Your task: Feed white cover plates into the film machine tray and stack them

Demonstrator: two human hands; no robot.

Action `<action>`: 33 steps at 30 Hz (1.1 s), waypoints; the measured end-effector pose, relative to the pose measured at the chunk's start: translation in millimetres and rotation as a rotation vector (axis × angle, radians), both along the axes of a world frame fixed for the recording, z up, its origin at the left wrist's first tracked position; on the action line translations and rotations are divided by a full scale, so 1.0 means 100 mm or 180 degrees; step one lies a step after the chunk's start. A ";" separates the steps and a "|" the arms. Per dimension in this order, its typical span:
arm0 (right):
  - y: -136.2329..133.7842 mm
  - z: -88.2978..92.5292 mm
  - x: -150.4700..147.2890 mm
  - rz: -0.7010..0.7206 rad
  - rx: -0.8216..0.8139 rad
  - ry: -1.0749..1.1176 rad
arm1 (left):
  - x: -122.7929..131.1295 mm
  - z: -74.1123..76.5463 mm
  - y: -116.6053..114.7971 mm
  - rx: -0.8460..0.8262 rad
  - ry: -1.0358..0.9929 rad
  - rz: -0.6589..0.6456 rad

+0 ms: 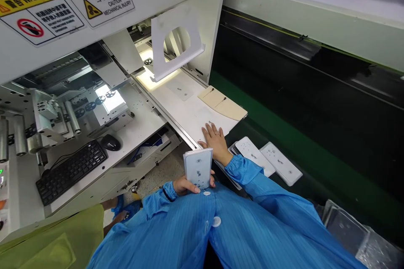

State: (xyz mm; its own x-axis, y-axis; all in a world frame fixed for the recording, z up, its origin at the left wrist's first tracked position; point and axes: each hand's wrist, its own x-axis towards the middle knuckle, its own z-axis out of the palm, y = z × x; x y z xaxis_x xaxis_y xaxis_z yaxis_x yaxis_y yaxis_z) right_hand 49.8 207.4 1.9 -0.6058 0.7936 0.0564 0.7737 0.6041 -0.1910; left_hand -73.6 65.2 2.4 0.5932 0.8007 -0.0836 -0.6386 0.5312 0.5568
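The left hand [187,185] is grasping a stack of thin, pale rectangular sheets with small dark printed marks [198,168], holding it upright close to the front of the blue striped smock [170,227]. The right hand [217,143] is lying flat, fingers extended and not clenched, on the near end of the long, smooth white platform [189,111]; a small printed mark is showing just beyond its fingertips, but whether a sheet is lying under the palm I cannot tell. A cream-coloured board with two dark fasteners [222,103] is resting along the platform's right edge. Farther along, a translucent printed sheet [181,91] is lying near the lit far section, below a bent white plate with a rounded opening [175,52]. To the right of the right hand, white round-cornered printed cards [280,163] are sitting in piles on the dark green belt [252,111]. On the left, a black keyboard [72,171] and a black mouse [110,142] are resting on the white machine bench [139,122].
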 end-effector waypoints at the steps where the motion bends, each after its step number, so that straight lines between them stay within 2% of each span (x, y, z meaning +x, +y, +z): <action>1: 0.00 0.00 -0.01 0.0003 -0.0058 -0.0009 | 0.00 0.00 0.01 0.0008 -0.0004 -0.0017; 10: 0.18 0.00 -0.01 0.0330 -0.0222 0.0185 | -0.01 0.01 0.01 0.0000 0.0089 0.0008; 23: 0.47 -0.01 0.01 0.0446 -0.0340 0.0176 | -0.06 0.00 0.01 0.0047 0.0096 0.0074; 33: 0.55 -0.01 0.00 0.0525 -0.0347 0.0181 | -0.05 -0.07 0.01 0.0007 -0.0056 0.0095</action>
